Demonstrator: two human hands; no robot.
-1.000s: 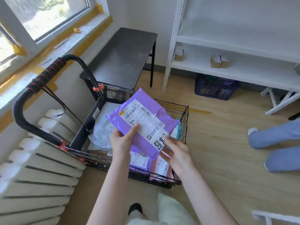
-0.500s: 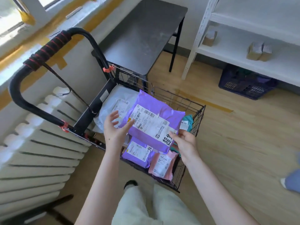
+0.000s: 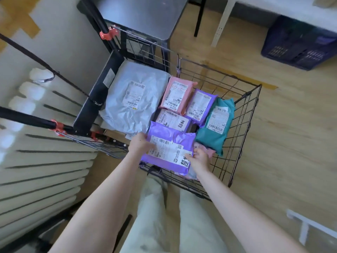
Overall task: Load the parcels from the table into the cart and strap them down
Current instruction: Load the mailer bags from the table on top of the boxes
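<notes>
— Lowered since a second ago, the large purple plastic mailer parcel [image 3: 169, 136] is now down at the near edge of the black wire cart [image 3: 244, 136], no longer held high above it.
— And the hands?
— The left hand [image 3: 141, 144] holds its left edge, and the right hand [image 3: 199, 157] grips its near right corner.
— What else is loaded?
— At the far left a white plastic mailer bag [image 3: 131, 99] lies flat. Right of it are a pink parcel [image 3: 176, 94] and a small purple parcel [image 3: 199, 105], then a teal parcel [image 3: 217, 128] against the right wire wall.
— The counter?
— The dark grey counter [image 3: 145, 13] stands just beyond the cart's far side.
</notes>
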